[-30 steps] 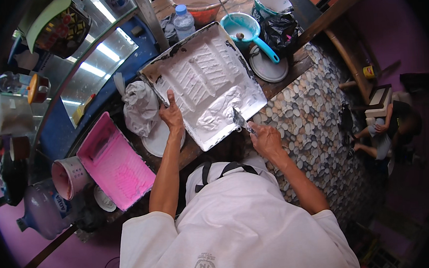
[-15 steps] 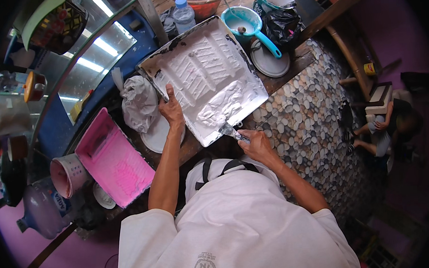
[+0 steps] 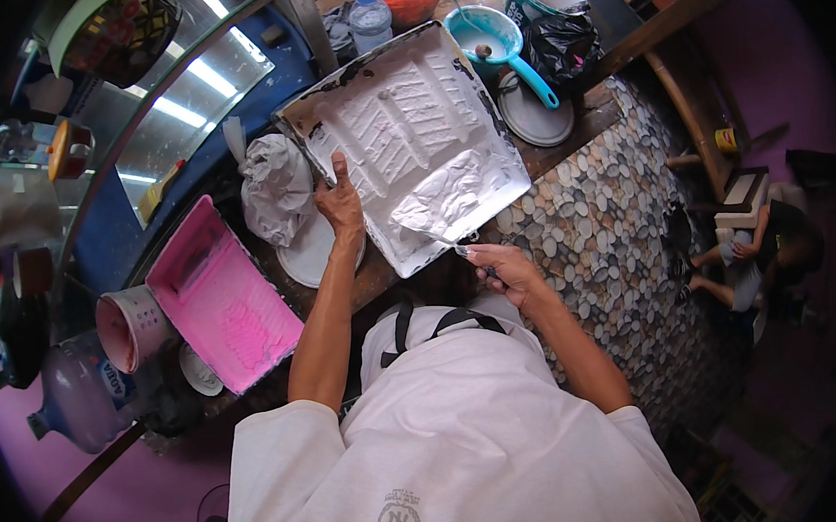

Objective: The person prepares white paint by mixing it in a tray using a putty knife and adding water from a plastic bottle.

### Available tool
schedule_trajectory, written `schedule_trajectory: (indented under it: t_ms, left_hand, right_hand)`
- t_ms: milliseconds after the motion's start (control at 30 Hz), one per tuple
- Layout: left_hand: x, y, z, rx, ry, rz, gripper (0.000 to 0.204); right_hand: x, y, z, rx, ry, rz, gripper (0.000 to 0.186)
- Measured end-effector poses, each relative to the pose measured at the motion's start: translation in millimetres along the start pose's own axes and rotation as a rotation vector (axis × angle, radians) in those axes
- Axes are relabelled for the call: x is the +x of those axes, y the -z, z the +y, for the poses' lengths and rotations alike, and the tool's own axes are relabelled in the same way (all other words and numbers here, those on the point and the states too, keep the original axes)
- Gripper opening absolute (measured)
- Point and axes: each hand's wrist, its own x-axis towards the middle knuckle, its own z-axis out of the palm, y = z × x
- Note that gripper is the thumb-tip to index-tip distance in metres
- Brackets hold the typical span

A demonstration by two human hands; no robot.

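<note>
– Where is our white tray (image 3: 498,197)?
– In front of us, over the wooden table (image 3: 594,119)
– And our hands?
– Our left hand (image 3: 339,208) holds its left edge, and our right hand (image 3: 508,272) holds a scraper (image 3: 449,242) by the white goo (image 3: 444,193)

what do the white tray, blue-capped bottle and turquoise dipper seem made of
White tray: probably plastic, from its ridged floor; a smeared white coating leaves that open. Bottle: likely clear, glossy plastic, being see-through. Turquoise dipper: apparently smooth plastic, given its soft sheen.

The white paste (image 3: 448,199) looks rough and uneven — the turquoise dipper (image 3: 517,60), glossy plastic.
</note>
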Motion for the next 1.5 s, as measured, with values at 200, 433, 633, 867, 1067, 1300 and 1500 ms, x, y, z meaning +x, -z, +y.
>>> schedule_trajectory:
  t_ms: [200, 433, 633, 867, 1067, 1300, 1500]
  left_hand:
    - [-3, 0, 5, -0.014, -0.004, -0.021, 0.085]
    - [-5, -3, 9, -0.04, 0.038, -0.053, 0.084]
    - [-1, 3, 4, -0.007, 0.081, -0.065, 0.082]
    - [2, -3, -1, 0.015, 0.03, -0.025, 0.087]
    - [-2, -1, 7, -0.005, 0.025, -0.037, 0.085]
    - [-1, -2, 3, -0.017, 0.018, -0.054, 0.084]
    - [5, -4, -13, 0.05, -0.008, 0.002, 0.088]
  right_hand:
    - [-6, 9, 0, 0.057, 0.031, 0.028, 0.034]
    - [13, 13, 23, -0.992, 1.03, 0.405, 0.031]
    - [-23, -11, 1, -1.241, 0.967, 0.292, 0.032]
    - [-15, -17, 19, -1.417, 0.935, 0.321, 0.034]
    - [-15, -31, 12, -1.266, 0.907, 0.236, 0.032]
    - [-15, -24, 11, -1.448, 0.982, 0.23, 0.027]
    - [-24, -38, 0, -1.494, 1.016, 0.282, 0.023]
